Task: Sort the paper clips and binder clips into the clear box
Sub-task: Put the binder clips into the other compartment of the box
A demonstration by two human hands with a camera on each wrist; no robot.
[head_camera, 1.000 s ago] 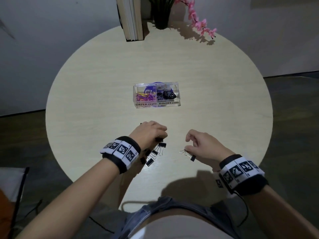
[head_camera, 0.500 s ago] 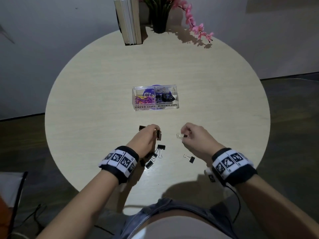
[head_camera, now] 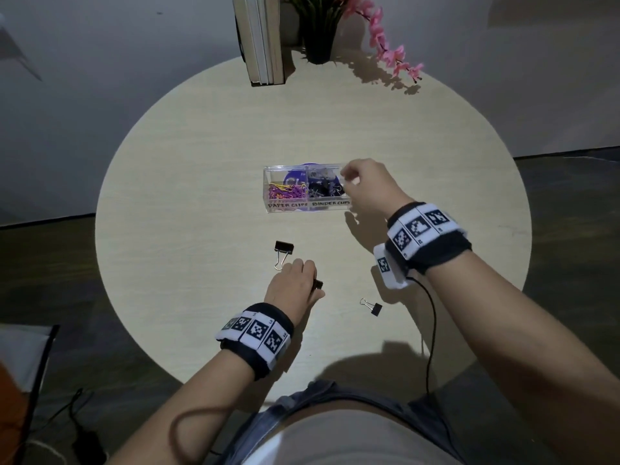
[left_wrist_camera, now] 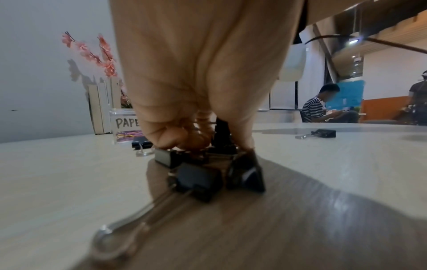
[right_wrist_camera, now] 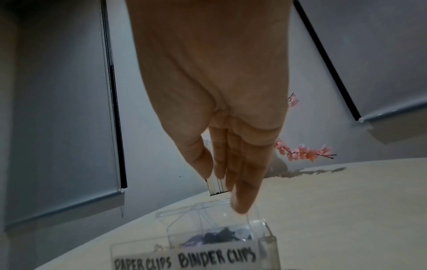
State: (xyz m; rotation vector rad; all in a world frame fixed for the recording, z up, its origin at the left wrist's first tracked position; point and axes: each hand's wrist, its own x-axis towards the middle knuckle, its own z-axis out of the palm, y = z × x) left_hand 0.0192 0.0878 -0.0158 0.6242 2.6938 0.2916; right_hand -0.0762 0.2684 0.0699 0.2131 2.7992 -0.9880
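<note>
Item 1. My right hand (head_camera: 367,189), centre right of the head view: fingers (right_wrist_camera: 242,191) narrowed in a pinch on one pale binder clip (right_wrist_camera: 216,186), held just above the right-hand compartment of the clear box (head_camera: 292,208). Release not yet made.

Item 2. My left hand (head_camera: 295,283), lower centre: fingers (left_wrist_camera: 175,137) curled down onto a cluster of black binder clips (left_wrist_camera: 198,179) lying on the surface (head_camera: 201,162). They pinch at least one; how many I cannot tell.

Item 3. Clear box, centre of frame, two compartments. Left, lettered PAPER CLIPS, holds coloured paper clips (head_camera: 287,191). Right, lettered BINDER CLIPS, holds dark sorted clips (head_camera: 323,191).

Item 4. Loose stock on the surface: one large clip (head_camera: 283,251) just above my left hand; one small clip (head_camera: 372,307) at lower centre right, apart from both hands.

Item 5. Progress, by my judgement: well advanced. No loose paper clips visible, so that half looks done. Remaining: the clip now over the box, the cluster under my left hand, and the two strays.

Item 6. Top of frame: books (head_camera: 261,38) and a plant with pink blossoms (head_camera: 385,45).
</note>
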